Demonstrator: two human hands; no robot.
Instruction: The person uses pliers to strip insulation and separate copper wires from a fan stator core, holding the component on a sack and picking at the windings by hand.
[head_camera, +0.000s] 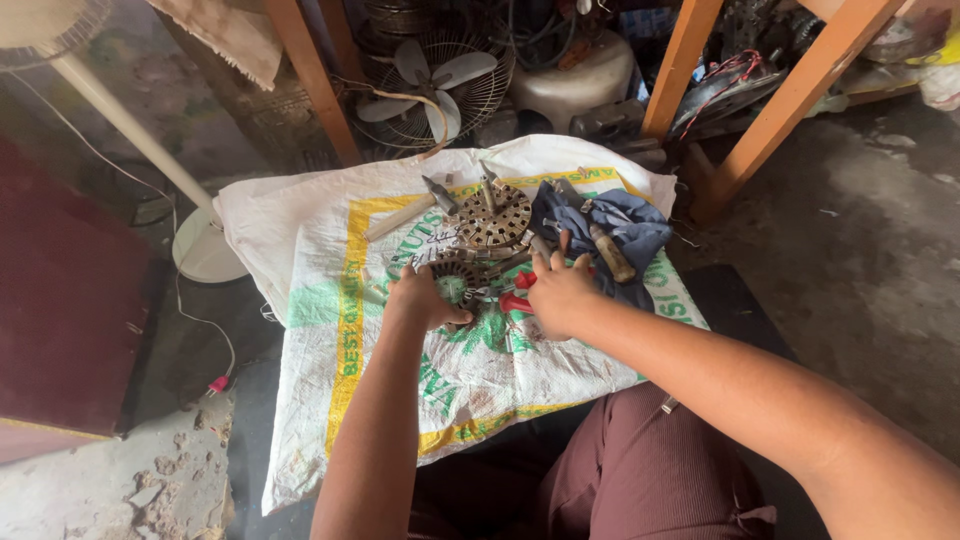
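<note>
Head view: a slotted metal stator ring is gripped by the left hand, fingers curled on its near rim, while the right hand is laid half open, fingers spread, over red-handled pliers just beside the ring. A second, larger stator ring is seen just beyond both hands, on a white woven sack. A dark blue cloth with a wooden-handled tool is noted just beyond the right hand.
</note>
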